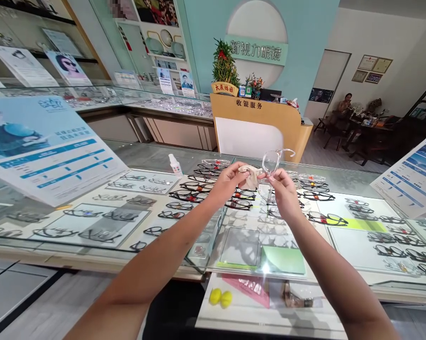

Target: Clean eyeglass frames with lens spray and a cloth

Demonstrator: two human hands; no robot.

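Note:
My right hand pinches a pair of clear-framed glasses and holds it up over the glass display counter. My left hand is closed on a small beige cloth pressed against the glasses. Both hands hover above rows of dark-framed glasses lying on the counter top.
A white spray bottle stands on the counter to the left. Slanted info boards sit at far left and far right. Two yellow balls lie on a lower shelf. A wooden cashier desk stands behind; a person sits at the back right.

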